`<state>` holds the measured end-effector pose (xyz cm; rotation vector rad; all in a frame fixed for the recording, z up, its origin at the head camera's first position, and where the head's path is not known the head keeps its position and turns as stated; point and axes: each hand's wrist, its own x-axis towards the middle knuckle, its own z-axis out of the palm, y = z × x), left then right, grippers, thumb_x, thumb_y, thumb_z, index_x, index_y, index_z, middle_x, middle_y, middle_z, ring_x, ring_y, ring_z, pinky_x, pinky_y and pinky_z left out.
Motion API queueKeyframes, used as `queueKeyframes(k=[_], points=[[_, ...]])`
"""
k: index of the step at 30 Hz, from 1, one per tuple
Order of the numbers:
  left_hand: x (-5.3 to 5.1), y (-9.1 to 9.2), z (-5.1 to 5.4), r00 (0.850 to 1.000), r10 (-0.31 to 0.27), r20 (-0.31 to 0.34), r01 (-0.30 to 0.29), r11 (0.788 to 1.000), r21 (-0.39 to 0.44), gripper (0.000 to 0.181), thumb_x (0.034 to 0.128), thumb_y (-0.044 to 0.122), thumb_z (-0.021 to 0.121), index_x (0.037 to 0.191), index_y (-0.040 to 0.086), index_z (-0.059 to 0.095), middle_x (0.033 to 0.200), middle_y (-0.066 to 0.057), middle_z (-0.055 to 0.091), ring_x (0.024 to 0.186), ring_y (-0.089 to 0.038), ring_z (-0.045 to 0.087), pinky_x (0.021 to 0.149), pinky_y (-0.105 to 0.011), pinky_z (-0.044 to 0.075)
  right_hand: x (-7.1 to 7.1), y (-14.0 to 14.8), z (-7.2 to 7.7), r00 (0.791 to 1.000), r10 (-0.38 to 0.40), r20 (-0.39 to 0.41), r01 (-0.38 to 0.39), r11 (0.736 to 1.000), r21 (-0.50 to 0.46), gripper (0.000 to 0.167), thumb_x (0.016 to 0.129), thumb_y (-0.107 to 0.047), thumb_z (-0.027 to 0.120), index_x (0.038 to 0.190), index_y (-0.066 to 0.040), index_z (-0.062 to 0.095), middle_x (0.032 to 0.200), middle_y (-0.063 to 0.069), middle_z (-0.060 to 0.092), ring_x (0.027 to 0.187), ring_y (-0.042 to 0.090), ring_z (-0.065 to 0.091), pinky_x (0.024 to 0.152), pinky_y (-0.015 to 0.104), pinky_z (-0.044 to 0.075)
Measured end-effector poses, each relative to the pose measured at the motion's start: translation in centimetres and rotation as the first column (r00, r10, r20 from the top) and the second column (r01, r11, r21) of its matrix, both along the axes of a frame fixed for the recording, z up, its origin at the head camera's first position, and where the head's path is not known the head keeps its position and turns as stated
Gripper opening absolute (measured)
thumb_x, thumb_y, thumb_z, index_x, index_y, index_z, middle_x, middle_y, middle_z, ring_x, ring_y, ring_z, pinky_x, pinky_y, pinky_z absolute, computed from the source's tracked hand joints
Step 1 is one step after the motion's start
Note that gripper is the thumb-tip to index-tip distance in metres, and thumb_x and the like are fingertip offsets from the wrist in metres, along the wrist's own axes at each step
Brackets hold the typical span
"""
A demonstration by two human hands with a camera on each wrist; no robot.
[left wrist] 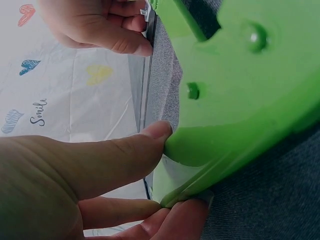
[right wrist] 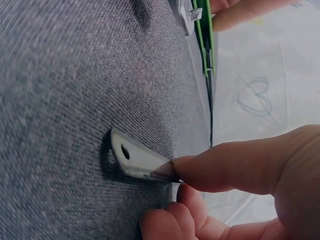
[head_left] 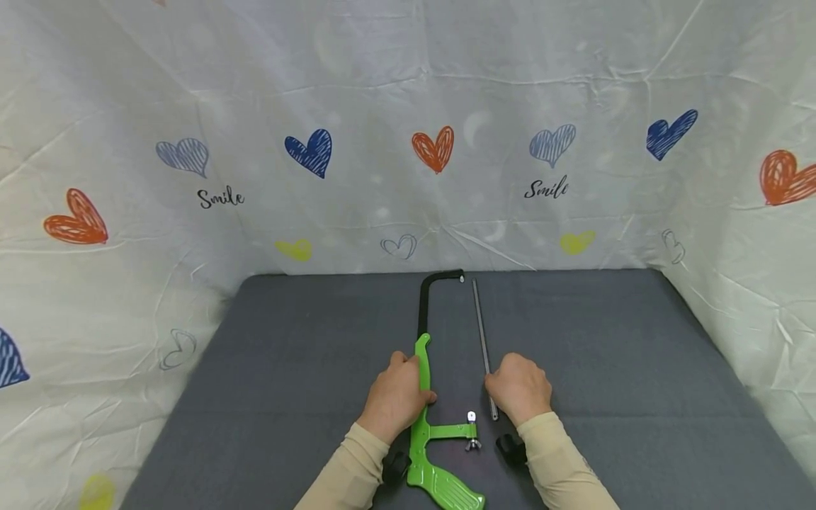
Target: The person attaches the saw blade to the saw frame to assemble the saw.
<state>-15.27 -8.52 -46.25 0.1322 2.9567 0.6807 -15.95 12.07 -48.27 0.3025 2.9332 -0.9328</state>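
Note:
A green hacksaw frame (head_left: pixel 419 453) with a black bow (head_left: pixel 423 304) lies lengthwise on the grey table. My left hand (head_left: pixel 397 398) grips its green bar, thumb on one side and fingers on the other, also seen close in the left wrist view on the green frame (left wrist: pixel 240 100). To the right, a thin metal blade (head_left: pixel 481 319) lies apart from the frame. My right hand (head_left: pixel 519 388) pinches it near its lower end; in the right wrist view the blade's holed end (right wrist: pixel 142 160) sticks out past the thumb. A wing nut (head_left: pixel 473 445) sits on the frame's short arm.
The grey cloth-covered table (head_left: pixel 637 354) spreads to both sides of the hands. A white sheet (head_left: pixel 382 71) printed with hearts hangs behind and beside it. Black wrist devices (head_left: pixel 511 449) are at both wrists.

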Motion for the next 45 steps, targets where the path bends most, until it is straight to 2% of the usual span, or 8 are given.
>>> queueKeyframes(k=[7, 15, 19, 23, 26, 34, 39, 45], points=[[0.01, -0.02, -0.18, 1.0, -0.002, -0.018, 0.002, 1.0, 0.002, 0.059, 0.0855, 0.02, 0.094, 0.134, -0.004, 0.07, 0.117, -0.022, 0.062, 0.079, -0.034, 0.07, 0.065, -0.042, 0.061, -0.21, -0.06, -0.19, 0.999, -0.015, -0.037, 0.016, 1.0, 0.015, 0.038, 0.085, -0.009, 0.064, 0.052, -0.019, 0.047, 0.053, -0.001, 0.043, 0.052, 0.023, 0.045, 0.045, 0.036, 0.036], [0.07, 0.08, -0.31, 1.0, 0.001, -0.02, -0.001, 1.0, -0.005, 0.062, 0.0856, 0.02, 0.094, 0.137, -0.005, 0.069, 0.118, -0.022, 0.062, 0.08, -0.035, 0.071, 0.066, -0.043, 0.062, 0.27, -0.16, -0.04, 0.998, 0.016, -0.057, -0.012, 0.998, 0.068, 0.045, 0.086, -0.01, 0.067, 0.052, -0.021, 0.04, 0.052, -0.004, 0.034, 0.047, 0.018, 0.038, 0.041, 0.032, 0.031], [0.1, 0.17, -0.24, 1.0, 0.002, -0.022, -0.002, 1.0, -0.01, 0.061, 0.0858, 0.02, 0.094, 0.137, -0.004, 0.069, 0.118, -0.023, 0.062, 0.081, -0.037, 0.071, 0.067, -0.044, 0.062, 0.27, -0.04, 0.11, 0.999, 0.018, -0.031, -0.016, 0.999, 0.047, 0.046, 0.089, -0.012, 0.068, 0.053, -0.021, 0.041, 0.052, -0.004, 0.034, 0.047, 0.019, 0.038, 0.042, 0.031, 0.03], [0.09, 0.21, -0.19, 1.0, 0.01, -0.01, -0.01, 1.0, -0.01, 0.062, 0.0863, 0.02, 0.094, 0.138, -0.004, 0.069, 0.118, -0.022, 0.062, 0.081, -0.037, 0.071, 0.067, -0.044, 0.062, 0.13, -0.01, 0.16, 1.0, 0.004, 0.007, -0.005, 1.0, 0.025, 0.045, 0.091, -0.017, 0.071, 0.054, -0.02, 0.046, 0.053, -0.002, 0.04, 0.049, 0.022, 0.046, 0.044, 0.034, 0.034], [0.09, 0.22, -0.18, 1.0, 0.013, -0.008, -0.013, 1.0, -0.01, 0.062, 0.0865, 0.019, 0.094, 0.138, -0.004, 0.068, 0.119, -0.022, 0.061, 0.081, -0.036, 0.071, 0.068, -0.044, 0.063, 0.11, -0.12, 0.12, 1.0, 0.004, 0.006, -0.004, 1.0, 0.021, 0.045, 0.092, -0.019, 0.073, 0.055, -0.019, 0.048, 0.055, -0.001, 0.044, 0.051, 0.024, 0.05, 0.045, 0.036, 0.037], [0.19, 0.27, -0.2, 1.0, 0.011, -0.015, -0.011, 1.0, -0.013, 0.062, 0.085, 0.02, 0.095, 0.136, -0.004, 0.07, 0.117, -0.022, 0.062, 0.082, -0.038, 0.071, 0.069, -0.046, 0.063, 0.51, -0.39, 0.21, 0.999, 0.022, -0.039, -0.019, 0.996, 0.084, 0.05, 0.09, -0.015, 0.071, 0.053, -0.021, 0.039, 0.053, -0.005, 0.031, 0.048, 0.017, 0.036, 0.042, 0.031, 0.029], [0.19, 0.36, -0.14, 1.0, 0.011, -0.012, -0.012, 1.0, -0.011, 0.061, 0.0851, 0.019, 0.095, 0.136, -0.004, 0.07, 0.117, -0.022, 0.062, 0.081, -0.037, 0.071, 0.069, -0.046, 0.063, 0.48, -0.3, 0.21, 0.999, 0.028, -0.024, -0.026, 0.996, 0.081, 0.051, 0.092, -0.017, 0.072, 0.053, -0.02, 0.04, 0.053, -0.004, 0.033, 0.047, 0.019, 0.04, 0.042, 0.031, 0.031], [0.16, 0.37, -0.12, 1.0, 0.013, -0.005, -0.013, 1.0, -0.01, 0.061, 0.0855, 0.019, 0.094, 0.136, -0.004, 0.069, 0.116, -0.022, 0.062, 0.082, -0.037, 0.071, 0.069, -0.045, 0.063, 0.17, -0.29, -0.03, 1.0, 0.0, 0.016, 0.0, 0.999, 0.047, 0.051, 0.094, -0.022, 0.075, 0.052, -0.02, 0.045, 0.052, -0.003, 0.038, 0.047, 0.022, 0.048, 0.043, 0.033, 0.035]])
